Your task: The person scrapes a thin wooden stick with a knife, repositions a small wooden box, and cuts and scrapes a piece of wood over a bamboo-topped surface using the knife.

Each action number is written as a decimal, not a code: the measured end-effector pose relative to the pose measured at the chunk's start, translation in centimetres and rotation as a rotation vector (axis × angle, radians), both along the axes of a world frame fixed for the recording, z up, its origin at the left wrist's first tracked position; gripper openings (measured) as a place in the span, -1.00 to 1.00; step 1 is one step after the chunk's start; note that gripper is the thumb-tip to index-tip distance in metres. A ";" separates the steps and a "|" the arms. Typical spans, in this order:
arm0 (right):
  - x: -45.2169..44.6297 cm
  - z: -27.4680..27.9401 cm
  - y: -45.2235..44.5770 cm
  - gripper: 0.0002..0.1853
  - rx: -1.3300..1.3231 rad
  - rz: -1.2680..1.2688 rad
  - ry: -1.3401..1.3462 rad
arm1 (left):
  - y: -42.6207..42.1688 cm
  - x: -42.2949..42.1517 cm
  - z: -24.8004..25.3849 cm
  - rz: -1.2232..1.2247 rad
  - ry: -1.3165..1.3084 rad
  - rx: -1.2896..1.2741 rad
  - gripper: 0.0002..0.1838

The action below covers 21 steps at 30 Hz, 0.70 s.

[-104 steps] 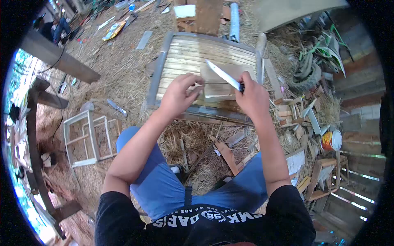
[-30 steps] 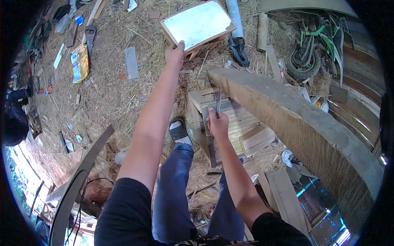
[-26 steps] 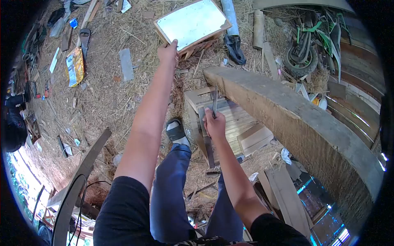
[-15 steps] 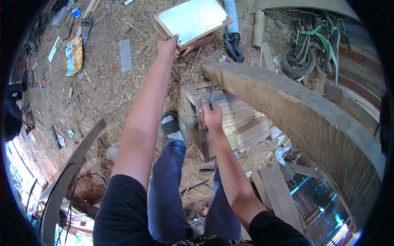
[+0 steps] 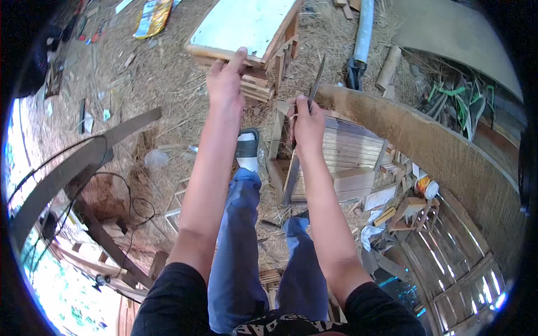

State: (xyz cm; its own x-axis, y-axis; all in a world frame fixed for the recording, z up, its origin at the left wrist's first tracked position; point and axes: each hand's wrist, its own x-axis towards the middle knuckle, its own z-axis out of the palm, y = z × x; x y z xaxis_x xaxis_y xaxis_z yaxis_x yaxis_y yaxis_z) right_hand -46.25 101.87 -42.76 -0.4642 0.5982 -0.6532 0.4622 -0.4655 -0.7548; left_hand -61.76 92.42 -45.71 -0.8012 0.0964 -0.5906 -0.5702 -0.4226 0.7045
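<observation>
Left hand [image 5: 225, 89], outstretched, pinches the edge of a white-topped box [image 5: 244, 25]; right hand [image 5: 307, 124] clenches a knife [image 5: 318, 78].

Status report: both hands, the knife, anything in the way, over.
Left hand gripping white-topped wooden piece by its edge. Right hand holding knife, blade pointing forward. Wooden beam on the right.
</observation>
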 end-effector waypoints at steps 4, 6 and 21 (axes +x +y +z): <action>-1.3 2.3 -1.5 -0.69 -0.022 0.111 0.078 | -5.7 0.8 0.9 0.135 -0.033 -0.007 -0.67; -0.7 3.4 -2.3 -0.69 -0.015 0.210 0.112 | -7.8 1.7 2.2 0.222 -0.096 -0.060 -0.68; 28.5 16.6 -3.9 -0.67 -0.092 0.515 0.184 | -19.9 33.5 23.6 0.233 0.427 -0.452 -0.66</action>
